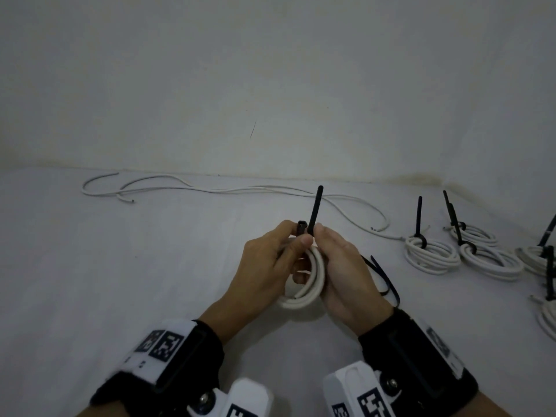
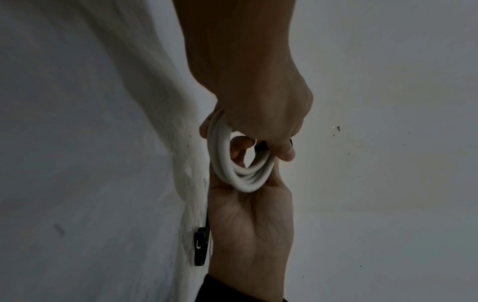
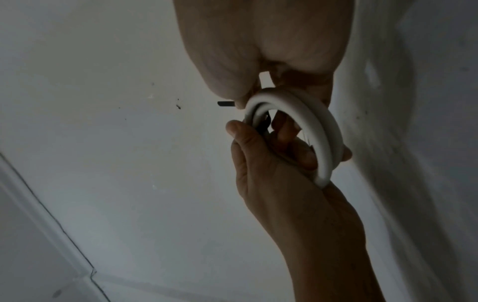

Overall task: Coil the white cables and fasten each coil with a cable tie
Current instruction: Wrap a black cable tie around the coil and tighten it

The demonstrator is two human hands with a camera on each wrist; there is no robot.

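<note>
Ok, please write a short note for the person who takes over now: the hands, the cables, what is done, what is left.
Left hand: holds the coil and pinches the tie's head.
Right hand: pinches the tie's tail, which stands up.
Done: tied coils lie on the right.
Left: close this tie; coil and tie the loose cable at the back. Spare ties lie by the right hand.

White surface, matte, lit dimly and evenly. Behind it, plain off-white wall with thin dark scratch. Yellowish staining along wall's base, toward right corner.
</note>
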